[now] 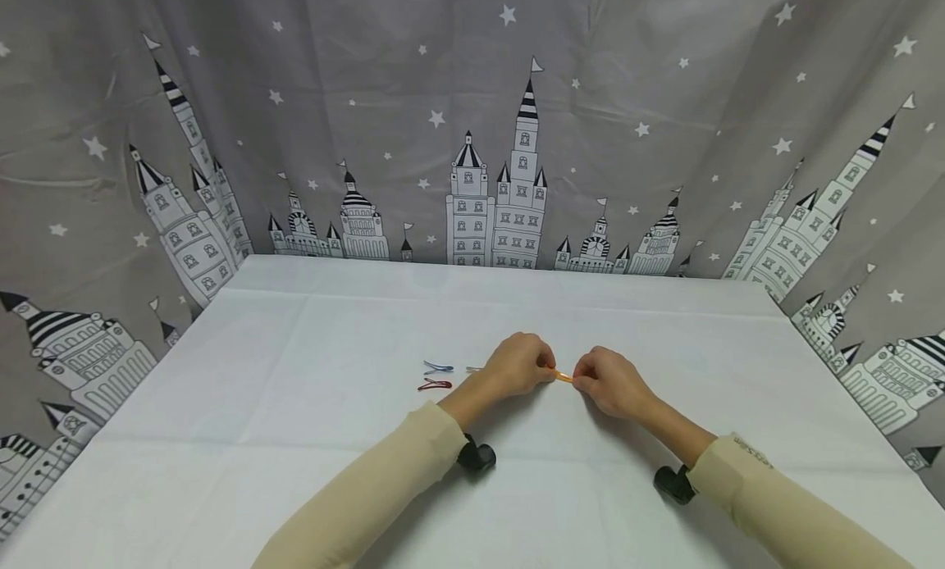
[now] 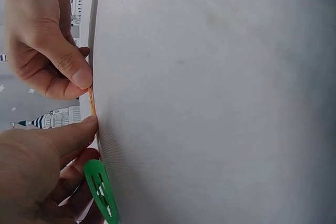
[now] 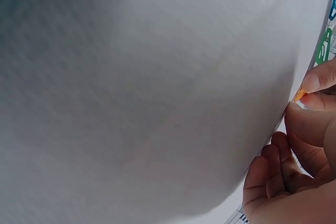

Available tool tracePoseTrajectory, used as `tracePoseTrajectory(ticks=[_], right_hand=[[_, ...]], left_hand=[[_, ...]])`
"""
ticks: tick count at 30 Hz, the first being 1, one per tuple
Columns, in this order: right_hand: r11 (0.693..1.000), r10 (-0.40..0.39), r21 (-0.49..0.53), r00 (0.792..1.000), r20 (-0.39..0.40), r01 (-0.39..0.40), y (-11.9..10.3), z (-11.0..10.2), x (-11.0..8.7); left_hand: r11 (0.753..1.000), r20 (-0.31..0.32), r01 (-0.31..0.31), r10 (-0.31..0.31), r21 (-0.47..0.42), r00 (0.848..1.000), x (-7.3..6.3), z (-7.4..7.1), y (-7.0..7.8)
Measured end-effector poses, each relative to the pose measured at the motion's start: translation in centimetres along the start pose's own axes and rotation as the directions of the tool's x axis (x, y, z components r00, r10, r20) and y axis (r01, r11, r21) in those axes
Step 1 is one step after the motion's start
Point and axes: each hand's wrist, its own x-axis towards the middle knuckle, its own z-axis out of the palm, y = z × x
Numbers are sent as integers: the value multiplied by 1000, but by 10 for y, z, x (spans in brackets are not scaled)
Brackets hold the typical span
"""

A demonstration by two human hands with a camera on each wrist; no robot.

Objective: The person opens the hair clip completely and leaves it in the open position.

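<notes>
Between my two hands an orange hair clip (image 1: 563, 377) is pinched at both ends, low over the white table. My left hand (image 1: 520, 362) grips its left end with thumb and forefinger. My right hand (image 1: 611, 380) pinches the other end. In the left wrist view the orange hair clip (image 2: 92, 101) shows as a thin edge between the fingertips. A green snap hair clip (image 2: 101, 190) lies beside the left hand's lower fingers. To the left of that hand are a blue hair clip (image 1: 439, 367) and a red hair clip (image 1: 435, 384).
The white-covered table (image 1: 310, 438) spreads all around the hands. Behind it hangs a grey curtain (image 1: 605, 77) printed with castles and stars. A black wrist camera (image 1: 476, 456) sits under the left sleeve, another camera (image 1: 675, 484) under the right.
</notes>
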Motion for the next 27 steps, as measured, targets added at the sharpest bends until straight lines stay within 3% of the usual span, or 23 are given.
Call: tracePoseTrajectory(ticks=[13, 27], right_hand=[[996, 30, 86, 999, -22, -28, 7, 0, 0], [993, 23, 113, 1000, 4, -23, 11, -1, 1]], left_hand=[[997, -4, -10, 10, -72, 1000, -2, 0, -2], [997, 11, 1, 0, -74, 1000, 0, 0, -2]])
